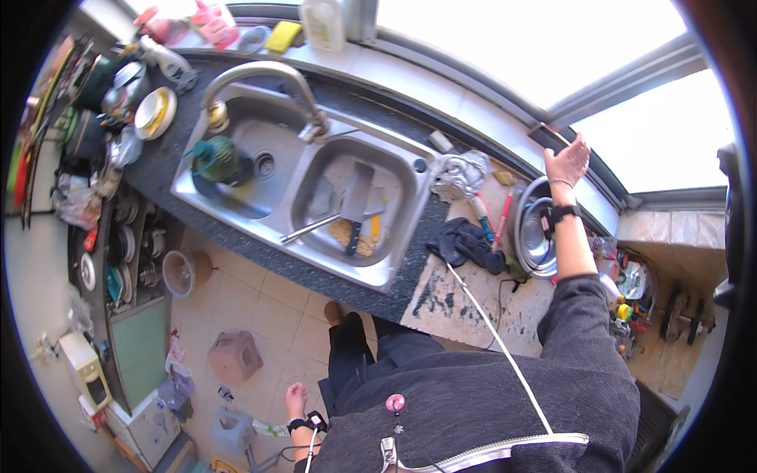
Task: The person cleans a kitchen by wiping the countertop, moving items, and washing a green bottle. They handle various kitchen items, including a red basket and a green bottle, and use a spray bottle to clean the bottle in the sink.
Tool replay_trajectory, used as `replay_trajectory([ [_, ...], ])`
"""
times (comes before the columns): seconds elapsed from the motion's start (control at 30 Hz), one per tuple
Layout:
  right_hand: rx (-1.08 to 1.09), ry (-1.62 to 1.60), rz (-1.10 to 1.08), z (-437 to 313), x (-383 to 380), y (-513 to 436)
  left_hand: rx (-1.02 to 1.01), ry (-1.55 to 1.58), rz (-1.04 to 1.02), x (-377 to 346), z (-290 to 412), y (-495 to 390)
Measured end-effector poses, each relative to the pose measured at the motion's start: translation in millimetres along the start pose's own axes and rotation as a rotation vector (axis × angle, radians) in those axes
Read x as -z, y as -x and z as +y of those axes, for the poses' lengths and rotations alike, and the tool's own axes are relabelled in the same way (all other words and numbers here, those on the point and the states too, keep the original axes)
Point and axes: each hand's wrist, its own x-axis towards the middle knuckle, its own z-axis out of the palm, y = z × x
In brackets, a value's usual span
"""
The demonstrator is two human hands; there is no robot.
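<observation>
My right hand (pixel 569 159) is raised over the windowsill, its thumb apart from the fingers and nothing seen in it. Beside its fingertips lies a dark flat object (pixel 550 137) on the sill. Below that wrist are nested metal basins (pixel 535 227) on the counter. My left hand (pixel 296 399) hangs low beside my body over the floor, fingers loosely curled; its palm is hidden. A double-bowl steel sink (pixel 284 227) holds a cleaver (pixel 358 192), a yellow-handled tool (pixel 375 227) and a scrubbing pad (pixel 342 232) in one bowl, and a green-capped container (pixel 216 158) in the other.
A curved faucet (pixel 260 68) arches over the sink. Dark cloth (pixel 464 242) and a crumpled grey cloth (pixel 461 172) lie on the counter right of it. Bowls (pixel 155 113) stand at the left. On the floor are a plastic stool (pixel 235 358) and a bucket (pixel 178 274). Bottles (pixel 621 295) crowd the right.
</observation>
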Motion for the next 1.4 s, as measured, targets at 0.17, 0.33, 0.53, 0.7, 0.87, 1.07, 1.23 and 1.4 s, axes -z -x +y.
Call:
replay_trajectory([
  [0.17,0.237,-0.315,0.131,-84.1,66.6,54.6,-0.1,0.12,0.001,30.8,-4.7,-48.7],
  [0.33,0.22,-0.546,-0.038,-182.8,121.9,146.7,-0.17,0.127,-0.028,86.5,2.1,-116.3],
  [0.53,0.23,-0.706,-0.377,-296.0,165.6,262.4,-0.203,0.12,-0.078,200.0,45.5,-197.7],
  [0.7,0.346,-0.555,-0.959,-360.5,178.2,308.3,-0.248,0.195,-0.075,261.5,131.5,-251.4],
  [0.87,0.36,-0.589,-0.999,-412.2,165.1,305.9,-0.563,0.19,-0.203,257.3,298.3,-292.2],
  [1.07,0.19,-0.759,-0.836,-495.9,134.3,262.7,-0.902,-0.157,-0.17,268.5,492.7,-264.5],
  [1.23,0.19,-0.779,-0.794,-562.5,117.4,238.8,-1.132,-0.287,-0.105,294.4,592.0,-246.7],
  [1.4,0.112,-0.684,-0.942,-576.2,119.6,247.0,-1.078,-0.133,-0.296,280.1,660.7,-242.9],
])
